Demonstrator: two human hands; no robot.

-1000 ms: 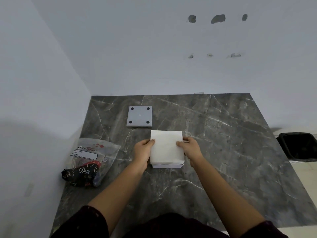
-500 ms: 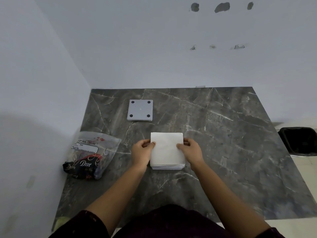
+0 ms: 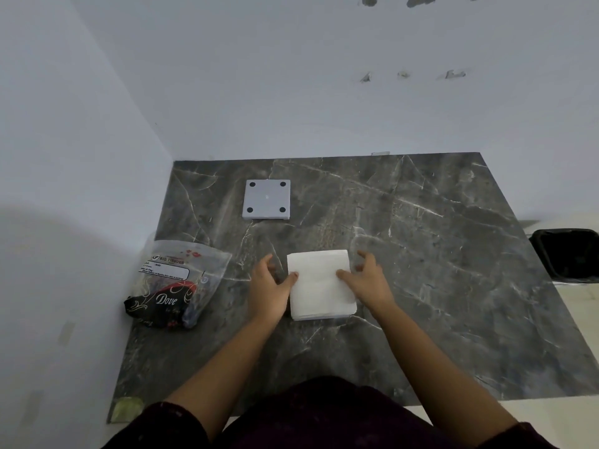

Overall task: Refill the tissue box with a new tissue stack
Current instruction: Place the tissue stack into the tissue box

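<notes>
A white tissue stack (image 3: 319,286) lies flat on the dark marble table (image 3: 437,286) in front of me. My left hand (image 3: 267,286) is at its left side, thumb tip touching the top edge and fingers spread away from it. My right hand (image 3: 368,281) is at its right side, thumb resting on top and fingers fanned open behind the stack. Whether a box sits under the stack I cannot tell. A grey square plate with four black feet (image 3: 266,199), the box's base, lies face up further back.
An opened plastic tissue pack with "Dove" print (image 3: 175,286) lies at the table's left edge by the wall. A black bin (image 3: 570,254) stands on the floor to the right. Walls close off the back and left.
Both hands gripped the stack's sides before; now their fingers have spread away from it, and only the thumbs touch it. The view has tilted downward.
</notes>
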